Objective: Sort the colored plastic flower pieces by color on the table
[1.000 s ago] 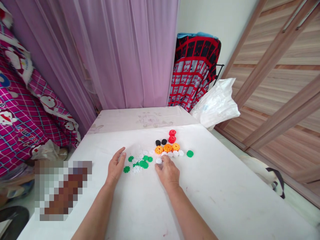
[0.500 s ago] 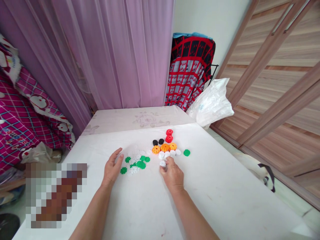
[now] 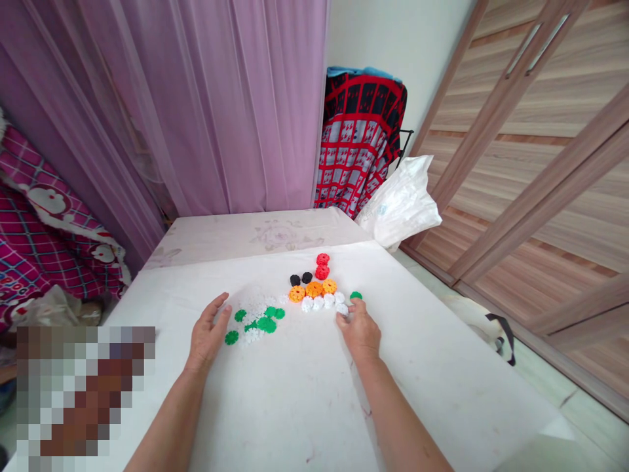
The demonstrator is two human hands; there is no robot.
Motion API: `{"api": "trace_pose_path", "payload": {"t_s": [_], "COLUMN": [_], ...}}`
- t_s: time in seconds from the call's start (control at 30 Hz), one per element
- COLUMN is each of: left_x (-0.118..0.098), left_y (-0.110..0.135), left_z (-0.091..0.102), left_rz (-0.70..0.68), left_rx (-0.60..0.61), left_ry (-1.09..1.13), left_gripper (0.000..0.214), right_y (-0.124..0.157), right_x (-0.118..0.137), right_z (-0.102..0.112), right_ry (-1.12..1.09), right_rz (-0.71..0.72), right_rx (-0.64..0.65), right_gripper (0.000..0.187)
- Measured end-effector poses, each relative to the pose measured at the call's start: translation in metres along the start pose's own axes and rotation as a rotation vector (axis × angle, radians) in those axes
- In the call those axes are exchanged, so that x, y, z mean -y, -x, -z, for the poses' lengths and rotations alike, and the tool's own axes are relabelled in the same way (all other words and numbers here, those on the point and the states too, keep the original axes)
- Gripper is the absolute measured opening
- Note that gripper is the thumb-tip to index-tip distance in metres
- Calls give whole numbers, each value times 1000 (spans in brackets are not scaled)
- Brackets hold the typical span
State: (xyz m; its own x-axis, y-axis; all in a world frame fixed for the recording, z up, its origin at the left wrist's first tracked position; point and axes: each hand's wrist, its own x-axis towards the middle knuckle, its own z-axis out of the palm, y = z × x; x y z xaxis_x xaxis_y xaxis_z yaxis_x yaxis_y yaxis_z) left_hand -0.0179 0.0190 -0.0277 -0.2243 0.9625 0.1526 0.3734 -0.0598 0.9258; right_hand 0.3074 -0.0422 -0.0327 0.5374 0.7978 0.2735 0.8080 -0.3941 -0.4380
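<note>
Between finger and thumb, my right hand (image 3: 362,329) pinches a white notched disc (image 3: 342,309), just below the right end of a row of white discs (image 3: 318,303). Above that row lie orange discs (image 3: 314,290), two black ones (image 3: 295,280) and stacked red ones (image 3: 322,271). A green disc (image 3: 356,295) shows partly behind my right fingertips. My left hand (image 3: 209,331) rests at the left with fingers apart, holding nothing, beside a loose heap of green discs (image 3: 266,324) and white discs (image 3: 253,335).
A white cloth covers the table (image 3: 275,400). Beyond its right back corner is a white plastic bag (image 3: 400,203), near a chair draped in red patterned cloth (image 3: 351,144). A purple curtain (image 3: 236,111) hangs behind; a wooden wardrobe (image 3: 531,170) stands at the right.
My right hand has carried the white disc rightward, from below the left part of the white row to its right end. My left hand stays beside the heap. The view has shifted slightly.
</note>
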Motion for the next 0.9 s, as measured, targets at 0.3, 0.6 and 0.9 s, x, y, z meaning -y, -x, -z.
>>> {"api": "trace_pose_path", "payload": {"t_s": [0.3, 0.6, 0.9], "left_x": [2, 9, 7], "left_y": [6, 13, 8], "left_z": [1, -1, 0], "left_rz": [7, 0, 35], "left_rx": [-52, -163, -163], "left_ry": [-3, 9, 80], "left_gripper": [45, 38, 38], "right_y": [4, 31, -16], "right_x": [-10, 40, 117], "right_z": [-1, -9, -15], "right_ry": [-118, -263, 34], "right_rz": [44, 649, 856], "right_rx": [-42, -56, 214], "right_gripper": [43, 25, 27]}}
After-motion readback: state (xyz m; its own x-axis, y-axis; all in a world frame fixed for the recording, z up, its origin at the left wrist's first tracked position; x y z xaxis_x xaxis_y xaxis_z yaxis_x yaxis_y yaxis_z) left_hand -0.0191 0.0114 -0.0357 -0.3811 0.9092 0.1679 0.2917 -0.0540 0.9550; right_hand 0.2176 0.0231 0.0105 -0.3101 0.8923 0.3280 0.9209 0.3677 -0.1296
